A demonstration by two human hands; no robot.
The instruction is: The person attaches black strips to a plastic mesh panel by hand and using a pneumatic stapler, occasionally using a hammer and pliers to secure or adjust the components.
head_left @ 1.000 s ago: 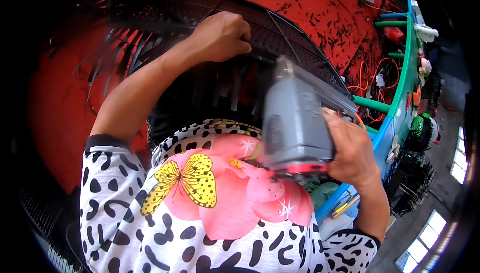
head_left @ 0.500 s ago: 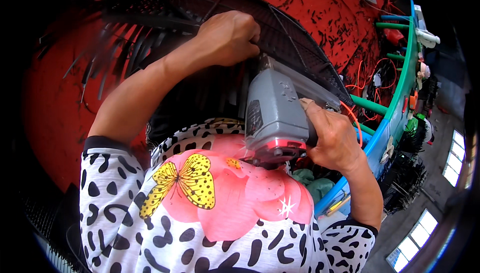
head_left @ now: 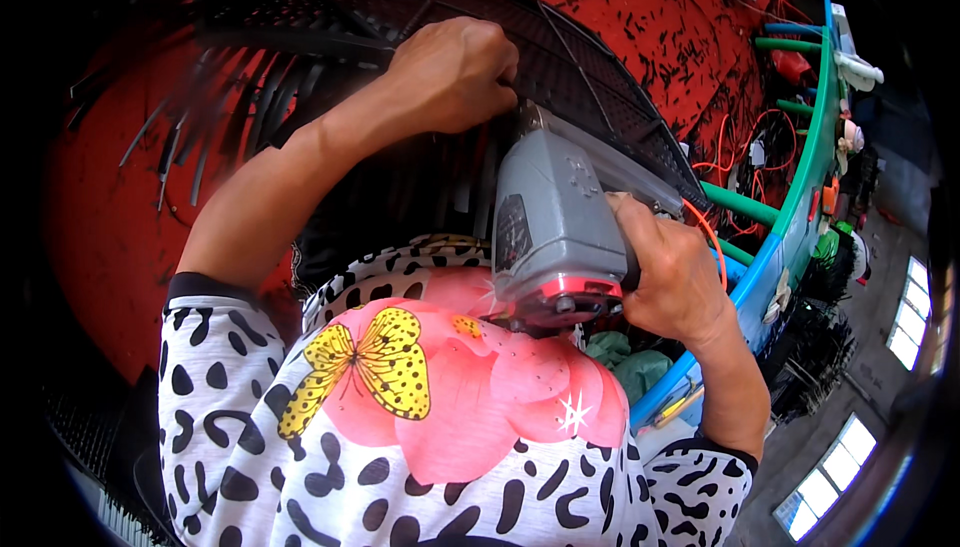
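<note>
My right hand is wrapped round the handle of a grey air stapler with a red end cap. The stapler's nose points away from me, close to my left hand and the near edge of a dark woven panel. My left hand is closed in a fist at that edge. What its fingers pinch is hidden from this side. Loose black strips hang from the panel on the left, partly behind my left forearm.
Black scraps litter the red floor. At right, a blue and green curved rail with green crossbars runs alongside. An orange hose passes by my right hand, and green cloth lies below it.
The stapler and my right hand have shifted very slightly to the right, and the stapler is tilted a little. My left hand stays at the panel's edge.
</note>
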